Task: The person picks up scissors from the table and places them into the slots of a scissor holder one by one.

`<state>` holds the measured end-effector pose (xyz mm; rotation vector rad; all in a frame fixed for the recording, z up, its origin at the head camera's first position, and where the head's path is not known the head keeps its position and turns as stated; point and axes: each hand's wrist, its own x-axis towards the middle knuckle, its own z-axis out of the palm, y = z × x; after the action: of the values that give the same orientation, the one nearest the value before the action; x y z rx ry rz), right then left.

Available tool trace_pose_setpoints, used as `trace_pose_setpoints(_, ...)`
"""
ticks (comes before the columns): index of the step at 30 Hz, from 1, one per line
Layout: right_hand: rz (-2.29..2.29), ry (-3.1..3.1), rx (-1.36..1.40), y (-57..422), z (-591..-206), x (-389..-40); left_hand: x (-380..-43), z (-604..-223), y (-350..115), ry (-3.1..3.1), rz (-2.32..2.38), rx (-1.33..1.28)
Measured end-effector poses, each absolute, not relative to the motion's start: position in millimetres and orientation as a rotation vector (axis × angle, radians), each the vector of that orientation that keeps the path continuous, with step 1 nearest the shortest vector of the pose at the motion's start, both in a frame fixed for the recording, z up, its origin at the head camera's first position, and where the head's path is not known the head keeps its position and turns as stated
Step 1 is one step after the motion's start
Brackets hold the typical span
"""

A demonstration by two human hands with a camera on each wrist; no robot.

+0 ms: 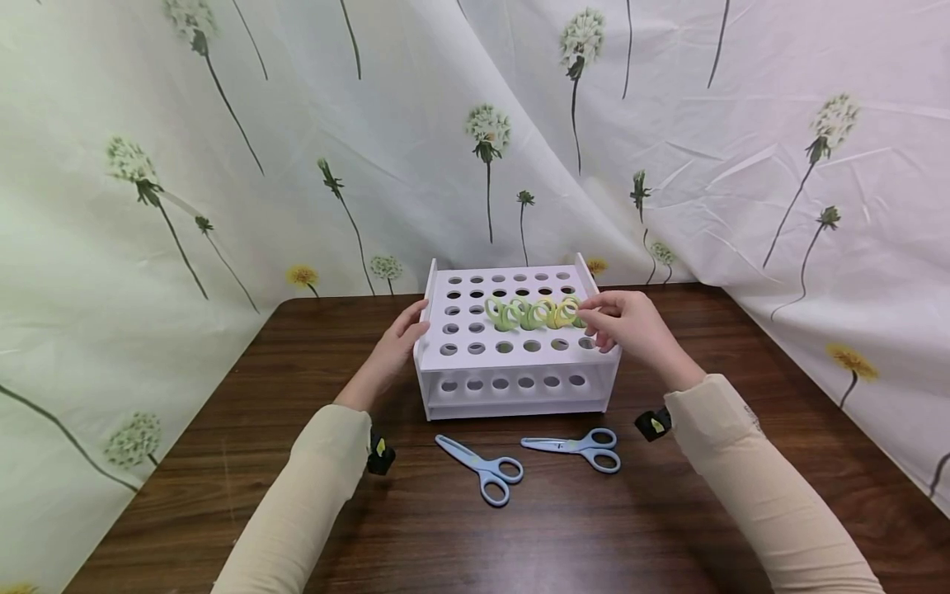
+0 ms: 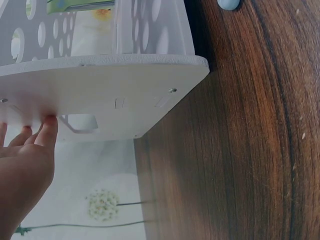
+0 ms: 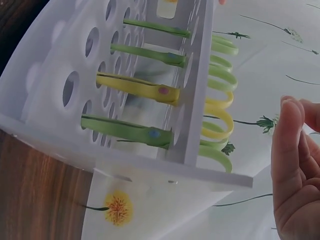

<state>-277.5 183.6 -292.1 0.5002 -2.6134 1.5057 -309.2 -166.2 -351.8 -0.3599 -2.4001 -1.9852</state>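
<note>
A white rack with rows of round holes stands on the table. Several scissors hang blades-down in one row, with green scissors nearest the right panel and yellow scissors beside them; their handle loops stick up above the top board. My left hand rests its fingertips against the rack's outer left panel, fingers fairly straight. My right hand hovers by the rightmost handles. In the right wrist view it is apart from them, fingers loosely bent, thumb tip close to the index finger, nothing visible between.
Two blue scissors lie in front of the rack: left blue scissors and right blue scissors, handles toward the right. The dark wooden table ends behind the rack at a dandelion-printed cloth.
</note>
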Motion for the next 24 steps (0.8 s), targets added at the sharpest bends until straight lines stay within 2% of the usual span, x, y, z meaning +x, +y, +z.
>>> trace_pose_setpoints(11, 1.466, -2.643, 0.474, 194, -297, -271, -309, -351, -166, -2.406, -1.991, -0.342)
trace_pose_setpoints(24, 1.476, -2.683, 0.583, 204, -302, -261, -309, -351, -166, -2.395, -2.004, -0.349)
